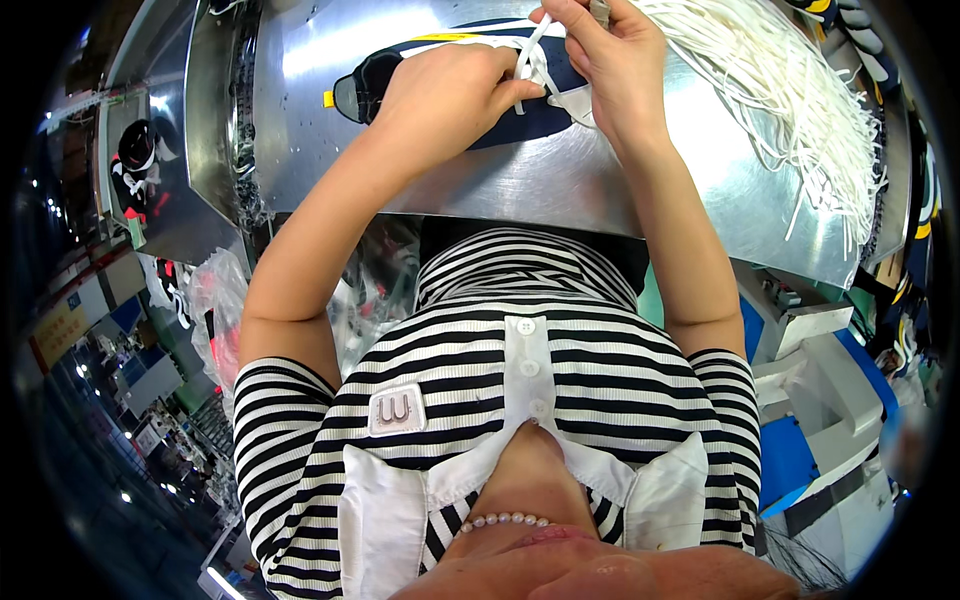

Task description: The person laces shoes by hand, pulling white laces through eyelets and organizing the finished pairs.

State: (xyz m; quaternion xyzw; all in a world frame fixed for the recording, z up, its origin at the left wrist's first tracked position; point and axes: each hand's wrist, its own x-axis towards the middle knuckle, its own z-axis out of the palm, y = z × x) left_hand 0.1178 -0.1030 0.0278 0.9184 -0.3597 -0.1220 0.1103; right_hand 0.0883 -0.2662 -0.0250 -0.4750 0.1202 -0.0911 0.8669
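A navy shoe upper point(525, 128) with white and yellow trim lies on the metal worktop point(560, 195), its black collar and small yellow tab toward the left. My left hand point(440, 95) rests over the upper, thumb and fingers closed on a white shoelace point(535, 50) by the eyelets. To its right and slightly farther off, my right hand point(620, 60) is closed too, pinching a stretch of that lace between thumb and fingers. My fingers partly cover the lacing, and the left hand hides the middle of the upper.
A big heap of loose white laces point(780, 90) spreads over the worktop's right side. More dark shoe uppers point(865, 40) are at the far right edge. A grey and blue machine point(820, 420) stands below right. Clear plastic bags point(220, 310) hang at the left.
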